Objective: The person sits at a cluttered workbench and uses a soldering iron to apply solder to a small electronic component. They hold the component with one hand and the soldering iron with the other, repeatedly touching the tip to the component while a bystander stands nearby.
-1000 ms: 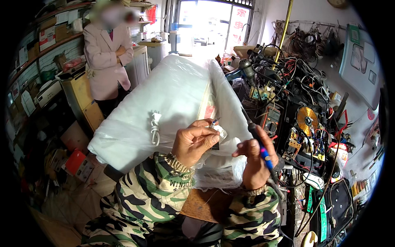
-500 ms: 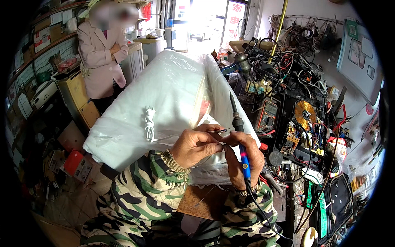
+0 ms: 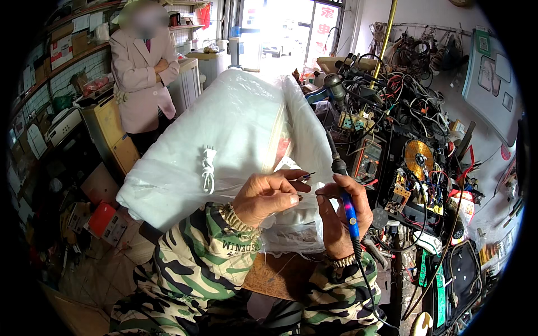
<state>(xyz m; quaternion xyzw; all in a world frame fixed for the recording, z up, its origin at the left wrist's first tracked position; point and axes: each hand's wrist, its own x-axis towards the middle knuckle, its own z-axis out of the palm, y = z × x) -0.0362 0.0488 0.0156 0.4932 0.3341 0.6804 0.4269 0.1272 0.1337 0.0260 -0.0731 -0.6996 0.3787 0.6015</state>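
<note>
My right hand (image 3: 342, 221) is closed around a soldering iron (image 3: 348, 211) with a blue handle, its dark tip pointing up and away. The thumb and a finger of that hand also come together, and I cannot make out what is between them. To its left, my left hand (image 3: 264, 195) is closed in a pinch on a small dark piece with thin wire ends (image 3: 306, 176), mostly hidden by the fingers. A narrow gap parts the two hands. Below them is a large bulk under white plastic sheeting (image 3: 235, 112), with a bundled white power cord (image 3: 208, 168) on top.
At the right are tangled cables (image 3: 414, 101), a multimeter (image 3: 367, 159), a copper coil (image 3: 418, 155) and circuit boards. The iron's black cord (image 3: 364, 285) runs down past my right sleeve. A person (image 3: 143, 78) stands at the far left with folded arms. A brown board (image 3: 280, 274) lies near me.
My hands were close together at the fingertips and are now apart. The right hand has shifted right with the soldering iron. The left hand stays nearly in place.
</note>
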